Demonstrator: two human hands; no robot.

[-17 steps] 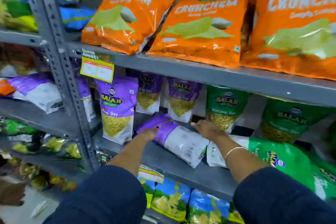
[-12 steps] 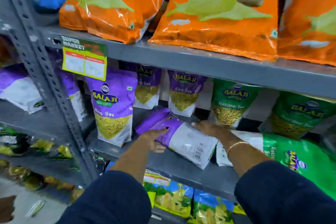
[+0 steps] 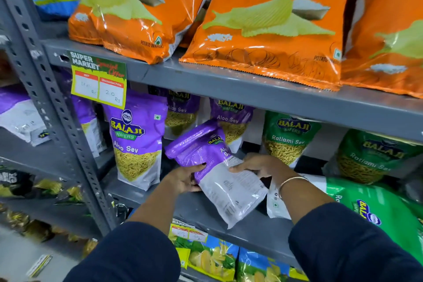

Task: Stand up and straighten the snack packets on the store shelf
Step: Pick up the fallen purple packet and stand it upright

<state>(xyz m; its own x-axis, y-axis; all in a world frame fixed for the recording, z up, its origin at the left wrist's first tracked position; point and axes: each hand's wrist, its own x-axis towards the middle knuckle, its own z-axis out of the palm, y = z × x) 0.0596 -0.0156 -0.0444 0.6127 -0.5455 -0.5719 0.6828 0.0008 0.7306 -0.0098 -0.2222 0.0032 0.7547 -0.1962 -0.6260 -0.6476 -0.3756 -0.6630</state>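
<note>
A purple and white Aloo Sev packet point(image 3: 215, 167) is tilted above the grey middle shelf point(image 3: 196, 208), its purple top raised to the upper left and its white bottom corner down at the shelf's front. My left hand point(image 3: 186, 178) grips its left edge. My right hand point(image 3: 258, 165) holds its right side. Another purple Aloo Sev packet point(image 3: 137, 139) stands upright to the left. Two more purple packets point(image 3: 231, 119) stand behind. A green Ratlami Sev packet point(image 3: 375, 210) lies flat on the shelf at the right, under my right forearm.
Upright green Ratlami Sev packets point(image 3: 288, 137) stand at the back right. Orange Crunchem bags point(image 3: 272, 23) fill the shelf above. A yellow price tag point(image 3: 98, 82) hangs from that shelf's edge. A perforated grey upright point(image 3: 59, 112) runs down the left. Blue chip bags point(image 3: 212, 258) sit below.
The purple packet was lying flat on the shelf; both hands have now taken hold of it and lifted its top end up. The camera has moved closer.
</note>
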